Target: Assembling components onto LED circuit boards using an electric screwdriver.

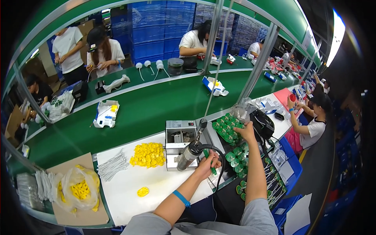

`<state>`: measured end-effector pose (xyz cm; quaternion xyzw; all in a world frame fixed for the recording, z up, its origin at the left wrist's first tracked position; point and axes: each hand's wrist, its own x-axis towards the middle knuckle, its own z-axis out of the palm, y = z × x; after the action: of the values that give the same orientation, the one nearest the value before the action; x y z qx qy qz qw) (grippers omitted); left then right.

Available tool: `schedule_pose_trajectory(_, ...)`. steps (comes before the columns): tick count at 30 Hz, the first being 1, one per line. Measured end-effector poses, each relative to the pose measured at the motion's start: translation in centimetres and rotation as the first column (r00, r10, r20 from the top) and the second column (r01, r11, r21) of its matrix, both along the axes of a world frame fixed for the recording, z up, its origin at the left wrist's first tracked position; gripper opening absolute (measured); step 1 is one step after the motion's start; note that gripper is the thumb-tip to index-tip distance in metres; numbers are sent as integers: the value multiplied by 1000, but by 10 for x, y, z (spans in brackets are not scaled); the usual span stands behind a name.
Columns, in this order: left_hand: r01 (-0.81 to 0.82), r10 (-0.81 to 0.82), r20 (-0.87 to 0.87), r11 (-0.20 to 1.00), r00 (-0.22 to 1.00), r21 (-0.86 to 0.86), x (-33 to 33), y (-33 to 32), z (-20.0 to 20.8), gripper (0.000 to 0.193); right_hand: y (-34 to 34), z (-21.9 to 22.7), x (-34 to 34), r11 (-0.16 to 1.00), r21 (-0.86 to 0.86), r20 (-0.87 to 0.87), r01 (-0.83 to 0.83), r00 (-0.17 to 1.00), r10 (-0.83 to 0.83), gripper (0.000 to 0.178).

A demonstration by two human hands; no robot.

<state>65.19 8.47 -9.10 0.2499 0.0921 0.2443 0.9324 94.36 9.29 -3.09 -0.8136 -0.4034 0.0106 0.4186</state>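
Note:
My left hand (208,164) is closed around a thin green strip-like piece (213,170), whose exact kind I cannot make out. Just left of it hangs an electric screwdriver (188,157), with a black cable looping past my hand. My right hand (246,132) reaches to a pile of green circuit boards (226,127), fingertips pinching at a board on its right side; the fingers partly hide it. Nearer to me lie loose round green boards (236,158). Behind the screwdriver stands a metal screw feeder box (180,135).
A heap of yellow plastic parts (148,154), one single yellow part (143,191) and white cables (112,164) lie on the white worktop. A bag of yellow parts (80,190) sits at left. White housings (106,114) rest on the green conveyor (156,102). Co-workers sit across and at right.

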Motion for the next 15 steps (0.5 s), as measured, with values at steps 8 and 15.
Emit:
schedule_pose_trajectory(8,-56,58,-69,998,996,24,-23,-1,-2,50,1,15,-38,969,105,-463,-225,851,247,38)
schedule_pose_trajectory(15,-25,30,-46,994,998,110,-36,-1,-16,49,3,17,-112,956,234,158,-179,977,144,19)
